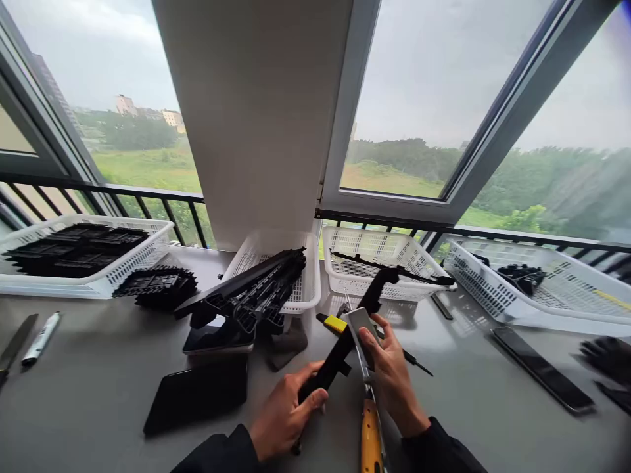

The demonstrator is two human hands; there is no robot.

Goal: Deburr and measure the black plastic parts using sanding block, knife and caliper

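My left hand (288, 410) is closed around the lower end of a long black plastic strip (332, 364), which slants up and away to the right. In my right hand (392, 371) is a grey rectangular block (362, 322), held between thumb and fingers against or just over the strip's middle. Whether they touch I cannot tell. Below my hands on the table lies a tool with a yellow handle (371, 433) and a narrow metal blade, partly covered by the block. Close to the block rests a yellow-and-black tool (334, 322), half hidden behind the strip.
White plastic baskets (113, 282) line the window side, with black parts in them. A pile of long black strips (266, 289) leans out of one basket. Dark flat panels (200, 394), a marker (42, 338), a knife (17, 345) and a black phone-like slab (542, 368) lie on the grey table.
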